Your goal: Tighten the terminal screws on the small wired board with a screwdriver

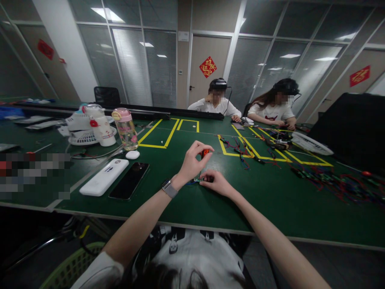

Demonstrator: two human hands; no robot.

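Observation:
In the head view my left hand (193, 161), with a watch on the wrist, is closed around a small screwdriver (206, 153) with an orange and black handle. Its thin shaft points down at a small circuit board (197, 180) on the green tabletop. Whether the tip touches the board I cannot tell. My right hand (217, 183) rests on the table beside it, with thumb and finger pinching the board's right edge. Blue wire shows at the board's left side. The curled fingers of my right hand are partly in shadow.
Left of my hands lie a black phone (130, 181), a white power bank (104, 177) and a white earbud case (132, 155). Bottles (125, 129) stand behind them. Wired boards (337, 180) are heaped at right, and others lie near yellow tape. Two people sit opposite.

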